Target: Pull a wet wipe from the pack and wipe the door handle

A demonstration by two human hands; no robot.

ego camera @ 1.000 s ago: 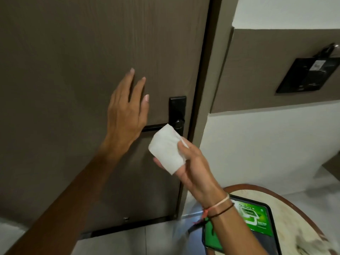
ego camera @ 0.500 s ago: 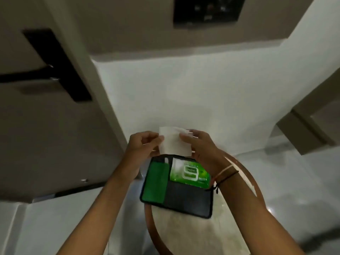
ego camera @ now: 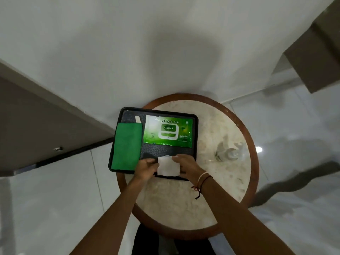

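A folded white wet wipe (ego camera: 168,166) is held between my left hand (ego camera: 146,168) and my right hand (ego camera: 186,165), just above the near edge of a black tray (ego camera: 195,129). The green wipe pack (ego camera: 168,132) lies flat in the tray beyond my hands, its lid closed. The brown door (ego camera: 27,126) shows only at the left edge; its handle is out of view.
The tray sits on a round marble table with a wooden rim (ego camera: 254,162) against a white wall. A green folded cloth (ego camera: 127,146) lies at the tray's left. A clear glass object (ego camera: 230,153) stands on the table to the right. Glossy floor tiles surround the table.
The view swung from the door handle down to the table. My left hand left the door and joined my right on the wipe, and both lowered it to the tray's near edge.
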